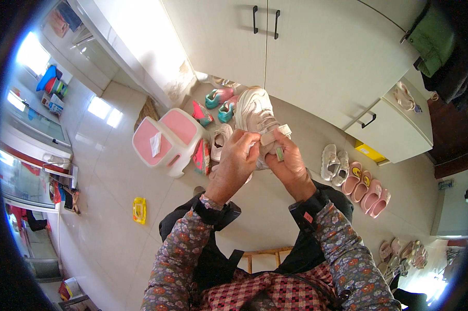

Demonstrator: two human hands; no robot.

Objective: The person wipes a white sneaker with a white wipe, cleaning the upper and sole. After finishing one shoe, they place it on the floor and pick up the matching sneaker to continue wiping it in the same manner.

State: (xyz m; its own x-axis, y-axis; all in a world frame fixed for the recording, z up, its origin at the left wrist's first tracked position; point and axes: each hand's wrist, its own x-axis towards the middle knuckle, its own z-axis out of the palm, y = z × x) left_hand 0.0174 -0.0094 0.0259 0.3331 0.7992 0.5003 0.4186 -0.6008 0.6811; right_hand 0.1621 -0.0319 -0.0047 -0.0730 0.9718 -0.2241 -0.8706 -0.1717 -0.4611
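A pale sneaker (254, 107) with laces is held up in front of me, its toe pointing away. My right hand (290, 167) grips it at the ankle end, the thumb pressing on a light strap (268, 137). A small green label (280, 154) shows beside that thumb. At the strap's other end, my left hand (236, 163) has thumb and forefinger pinched together at the shoe's opening. What lies between those fingertips is mostly hidden.
A pink and white step stool (171, 163) bears a white tissue (155, 144). Pink and teal shoes (227, 110) and another pale shoe (220, 140) lie near it. A yellow packet (139, 211) is on the left floor. White sneakers (329, 163) and pink clogs (352, 179) stand right, below cabinets (315, 58).
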